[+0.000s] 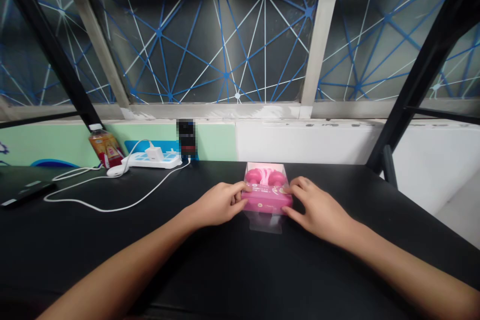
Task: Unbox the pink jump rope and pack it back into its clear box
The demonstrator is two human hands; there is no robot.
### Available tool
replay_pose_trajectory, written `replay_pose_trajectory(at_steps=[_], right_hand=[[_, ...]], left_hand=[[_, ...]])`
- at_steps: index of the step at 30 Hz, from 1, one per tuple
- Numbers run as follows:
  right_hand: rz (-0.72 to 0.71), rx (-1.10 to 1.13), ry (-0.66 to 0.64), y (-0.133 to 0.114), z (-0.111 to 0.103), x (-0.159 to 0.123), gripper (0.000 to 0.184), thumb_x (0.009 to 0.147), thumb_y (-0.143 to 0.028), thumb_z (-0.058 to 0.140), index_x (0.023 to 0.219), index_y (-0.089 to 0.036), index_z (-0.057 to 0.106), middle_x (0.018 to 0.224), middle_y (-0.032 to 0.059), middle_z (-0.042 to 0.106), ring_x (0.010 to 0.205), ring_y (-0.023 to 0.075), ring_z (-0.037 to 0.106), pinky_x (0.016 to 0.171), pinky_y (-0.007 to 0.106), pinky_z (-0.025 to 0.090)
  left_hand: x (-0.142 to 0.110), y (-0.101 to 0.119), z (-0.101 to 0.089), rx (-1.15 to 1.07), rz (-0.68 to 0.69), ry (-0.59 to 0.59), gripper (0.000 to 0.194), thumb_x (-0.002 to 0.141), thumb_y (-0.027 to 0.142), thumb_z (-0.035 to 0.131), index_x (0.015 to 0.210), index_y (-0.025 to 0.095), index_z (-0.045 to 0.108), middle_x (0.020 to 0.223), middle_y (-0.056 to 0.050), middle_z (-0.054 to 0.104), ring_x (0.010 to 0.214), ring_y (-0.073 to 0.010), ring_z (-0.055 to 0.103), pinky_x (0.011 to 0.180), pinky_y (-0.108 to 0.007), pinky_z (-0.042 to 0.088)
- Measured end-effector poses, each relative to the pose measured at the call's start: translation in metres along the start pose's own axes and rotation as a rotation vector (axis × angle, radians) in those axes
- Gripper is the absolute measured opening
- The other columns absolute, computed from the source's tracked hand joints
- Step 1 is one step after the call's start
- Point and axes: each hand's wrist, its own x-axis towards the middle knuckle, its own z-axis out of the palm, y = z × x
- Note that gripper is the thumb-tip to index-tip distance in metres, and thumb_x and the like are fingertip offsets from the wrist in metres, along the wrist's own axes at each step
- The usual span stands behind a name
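A pink box (pixel 267 201) with clear plastic packaging lies on the black tabletop in front of me. Two rounded pink pieces (pixel 276 178) show through its far part, with pale pink strands between them; what they belong to I cannot tell. Clear plastic, apparently a flap (pixel 265 224), sticks out from the near end. My left hand (pixel 219 204) grips the left side, thumb near the front corner and fingers curled. On the opposite side, my right hand (pixel 318 205) holds the edge between its thumb and fingers.
On the left, a white power strip (pixel 165 161) carries a plugged-in charger (pixel 154 153). White cables (pixel 112 209) loop over the black table (pixel 225 265). A drink bottle (pixel 106 147), a dark flat device (pixel 28 193) and a pixelated upright object (pixel 187 139) are there too. Black posts (pixel 407 77) flank the table.
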Motion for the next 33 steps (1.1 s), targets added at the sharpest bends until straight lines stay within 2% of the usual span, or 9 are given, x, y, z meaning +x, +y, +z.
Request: replay_pose_trajectory(at_steps=[4, 7, 9, 12, 16, 21, 24, 28, 33], right_hand=[[-0.115, 0.021, -0.003, -0.003, 0.0, 0.0, 0.027, 0.091, -0.021, 0.054, 0.117, -0.017, 0.057, 0.129, 0.0157, 0.052, 0.112, 0.0275, 0.058, 0.088, 0.044, 0.054], [-0.225, -0.005, -0.035, -0.008, -0.004, 0.001, 0.021, 0.093, -0.014, 0.047, 0.103, -0.02, 0.064, 0.13, 0.0134, 0.054, 0.117, 0.0281, 0.054, 0.084, 0.043, 0.056], [-0.26, -0.024, -0.056, -0.011, -0.006, 0.001, 0.023, 0.093, -0.012, 0.046, 0.093, -0.02, 0.067, 0.131, 0.0127, 0.056, 0.122, 0.0297, 0.05, 0.087, 0.046, 0.054], [-0.245, -0.02, -0.114, -0.015, -0.011, -0.001, 0.015, 0.09, -0.021, 0.056, 0.099, -0.02, 0.068, 0.135, 0.0131, 0.054, 0.128, 0.0313, 0.045, 0.097, 0.05, 0.05], [-0.23, -0.044, -0.174, -0.016, -0.013, -0.003, 0.034, 0.083, -0.038, 0.069, 0.11, -0.018, 0.065, 0.142, 0.0162, 0.048, 0.133, 0.0347, 0.04, 0.102, 0.053, 0.046], [-0.246, -0.055, -0.152, -0.017, -0.013, -0.003, 0.024, 0.087, -0.034, 0.065, 0.104, -0.017, 0.066, 0.139, 0.0158, 0.052, 0.133, 0.0346, 0.042, 0.1, 0.052, 0.047], [-0.223, -0.009, -0.106, -0.017, -0.014, -0.001, 0.016, 0.093, -0.027, 0.055, 0.102, -0.018, 0.065, 0.128, 0.013, 0.06, 0.125, 0.0304, 0.05, 0.096, 0.048, 0.051], [-0.156, 0.12, -0.033, -0.011, -0.012, 0.002, 0.017, 0.095, -0.019, 0.048, 0.107, -0.018, 0.06, 0.109, 0.0099, 0.066, 0.107, 0.0239, 0.059, 0.089, 0.041, 0.054], [-0.183, 0.223, 0.031, -0.003, -0.007, 0.004, 0.019, 0.096, -0.019, 0.051, 0.112, -0.021, 0.062, 0.109, 0.0074, 0.067, 0.106, 0.0225, 0.059, 0.093, 0.042, 0.052]], left_hand=[[0.0, 0.001, -0.001, 0.002, 0.006, -0.015, 0.022, 0.094, 0.028, 0.052, 0.112, 0.02, 0.06, 0.07, 0.002, 0.062, 0.062, -0.0121, 0.059, 0.059, -0.022, 0.044], [0.001, 0.002, -0.001, -0.001, 0.017, -0.017, 0.021, 0.094, 0.028, 0.052, 0.111, 0.02, 0.06, 0.069, 0.002, 0.062, 0.061, -0.0118, 0.059, 0.058, -0.022, 0.044], [0.001, 0.002, -0.001, -0.004, 0.021, -0.012, 0.022, 0.094, 0.029, 0.052, 0.111, 0.02, 0.06, 0.069, 0.002, 0.062, 0.06, -0.0118, 0.059, 0.058, -0.022, 0.044], [0.001, 0.003, -0.001, -0.007, 0.017, -0.006, 0.022, 0.093, 0.029, 0.052, 0.111, 0.02, 0.06, 0.069, 0.002, 0.062, 0.06, -0.0119, 0.059, 0.058, -0.022, 0.045], [0.001, 0.003, -0.001, 0.003, 0.017, -0.011, 0.021, 0.093, 0.028, 0.052, 0.111, 0.02, 0.059, 0.07, 0.002, 0.063, 0.061, -0.0121, 0.06, 0.058, -0.023, 0.045], [0.0, 0.002, -0.001, 0.005, 0.013, -0.007, 0.021, 0.094, 0.028, 0.052, 0.111, 0.02, 0.059, 0.07, 0.003, 0.062, 0.06, -0.0115, 0.059, 0.058, -0.022, 0.044], [-0.001, 0.005, -0.002, 0.005, 0.031, -0.014, 0.021, 0.094, 0.029, 0.052, 0.111, 0.02, 0.059, 0.069, 0.003, 0.062, 0.059, -0.0114, 0.059, 0.058, -0.022, 0.044], [-0.001, 0.009, -0.003, 0.029, 0.055, -0.019, 0.021, 0.094, 0.031, 0.052, 0.111, 0.021, 0.06, 0.067, 0.004, 0.06, 0.059, -0.0113, 0.058, 0.06, -0.022, 0.044], [0.001, 0.009, 0.002, 0.145, 0.05, 0.065, 0.021, 0.092, 0.036, 0.058, 0.107, 0.023, 0.065, 0.069, 0.003, 0.06, 0.063, -0.0123, 0.057, 0.062, -0.022, 0.043]])
